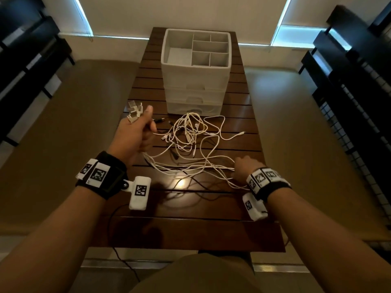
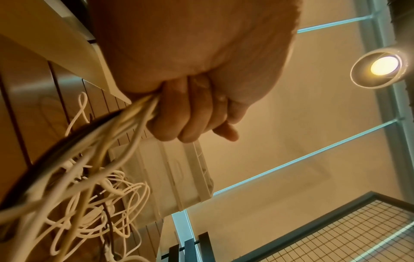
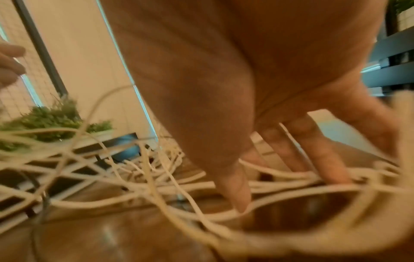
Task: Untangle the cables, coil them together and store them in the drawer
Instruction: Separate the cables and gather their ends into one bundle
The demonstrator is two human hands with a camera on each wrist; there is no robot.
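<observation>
A tangle of white and black cables [image 1: 190,132] lies on the dark slatted wooden table [image 1: 190,208], in front of a white drawer unit [image 1: 194,81] whose drawers look closed. My left hand [image 1: 137,132] is raised at the table's left and grips a bundle of cables [image 2: 125,127] in its curled fingers [image 2: 190,115]. White plug ends [image 1: 134,112] stick up above its knuckles. My right hand [image 1: 243,166] is low at the table's right. Its fairly straight fingers [image 3: 322,159] and thumb reach down among the strands [image 3: 156,186] stretched from the left hand.
The drawer unit's top is an open tray with divided compartments [image 1: 209,49]. Tan cushioned surfaces [image 1: 63,123] flank the table, and black shelving [image 1: 349,70] stands on both sides. A thin black cord [image 1: 112,229] hangs off the near table edge. Potted plants [image 3: 51,115] stand beyond the table.
</observation>
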